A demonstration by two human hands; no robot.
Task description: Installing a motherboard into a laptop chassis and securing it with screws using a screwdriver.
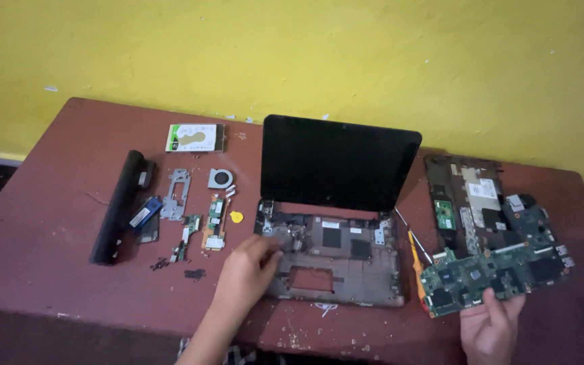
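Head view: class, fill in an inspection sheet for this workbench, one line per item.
Surface: reddish-brown table, scuffed, pale flecks along the front edge.
Job's things: opened laptop base with dark screen upright; green motherboard lifted off the table.
Clutter: long black battery, hard drive, small fan, metal bracket, small boards, yellow pick, orange-handled screwdriver, black cover panel.
Grips: left hand touches the base; right hand holds the motherboard.
Cables: nothing seen.
Surroundings: yellow wall.

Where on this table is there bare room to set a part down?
Bare table left of the black battery, and the front-left strip before the small boards. Crowded between battery and laptop base, and right, around the motherboard.
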